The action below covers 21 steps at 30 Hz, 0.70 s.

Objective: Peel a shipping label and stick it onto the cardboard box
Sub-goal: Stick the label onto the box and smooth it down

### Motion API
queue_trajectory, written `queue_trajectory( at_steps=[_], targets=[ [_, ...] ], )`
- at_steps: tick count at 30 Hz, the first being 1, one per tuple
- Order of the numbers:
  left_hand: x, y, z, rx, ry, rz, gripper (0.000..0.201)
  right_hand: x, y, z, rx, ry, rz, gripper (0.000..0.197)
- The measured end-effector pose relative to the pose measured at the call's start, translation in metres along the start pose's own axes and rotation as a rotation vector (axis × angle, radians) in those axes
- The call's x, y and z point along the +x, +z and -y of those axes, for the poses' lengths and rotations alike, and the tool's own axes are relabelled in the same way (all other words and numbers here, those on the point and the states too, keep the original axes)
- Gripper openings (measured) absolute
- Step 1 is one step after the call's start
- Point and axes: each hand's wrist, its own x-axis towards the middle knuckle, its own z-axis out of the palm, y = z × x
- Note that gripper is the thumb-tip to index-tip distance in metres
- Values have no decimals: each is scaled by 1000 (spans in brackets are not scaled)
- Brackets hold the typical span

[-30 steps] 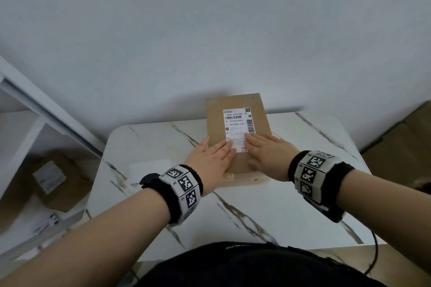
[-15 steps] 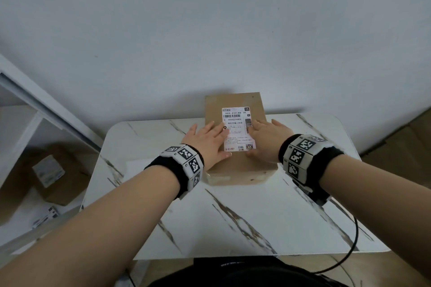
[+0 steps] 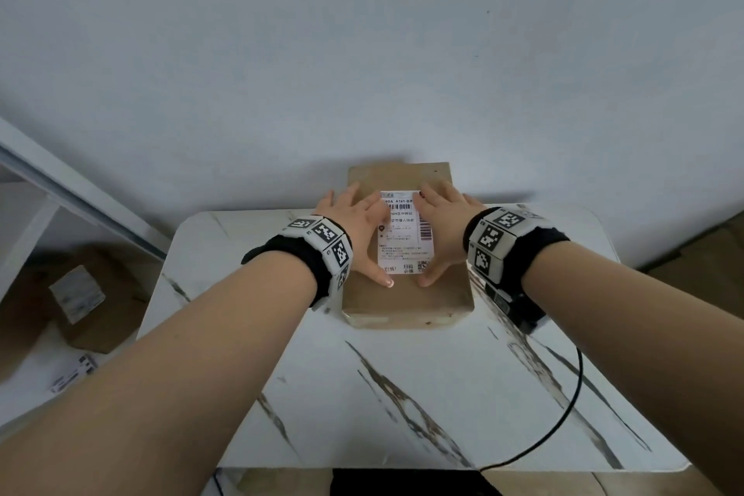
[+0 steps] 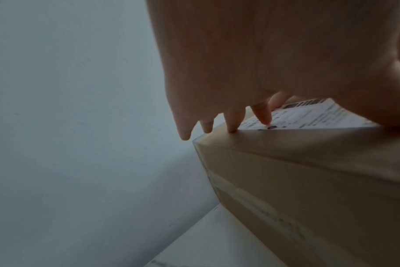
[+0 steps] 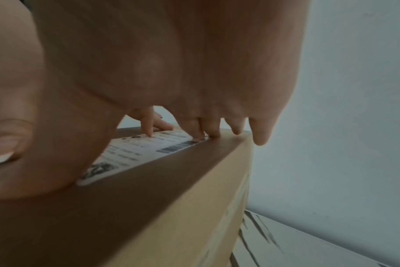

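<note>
A brown cardboard box (image 3: 406,296) stands at the far middle of the marble table against the wall. A white shipping label (image 3: 404,240) with barcodes lies flat on its top. My left hand (image 3: 354,221) presses flat on the label's left edge, fingers straight and spread. My right hand (image 3: 447,221) presses flat on the label's right edge, its thumb at the label's near corner. In the left wrist view the fingertips (image 4: 263,117) touch the label (image 4: 308,115) and the box top (image 4: 297,144). In the right wrist view the fingertips (image 5: 199,133) rest along the label (image 5: 137,150) on the box (image 5: 171,207).
The white marble table (image 3: 402,395) spreads in front of the box. A black cable (image 3: 563,427) runs off its near right edge. On a lower surface to the left sit another labelled cardboard box (image 3: 80,306) and loose labels (image 3: 72,374). The wall stands right behind the box.
Both hands have slid forward along the label, from its near end toward its far end, and apart to its side edges. The head view has moved closer.
</note>
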Motion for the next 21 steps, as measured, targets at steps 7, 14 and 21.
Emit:
queue_trajectory(
  at_steps=[7, 14, 21],
  targets=[
    [10, 1, 4, -79, -32, 14, 101, 4, 8, -6, 63, -11, -41, 143],
    [-5, 14, 3, -394, -236, 21, 127, -8, 8, -4, 412, 159, 40, 149],
    [-18, 8, 2, -734, -276, -110, 121, -11, 4, -2, 589, 196, -116, 126]
  ],
)
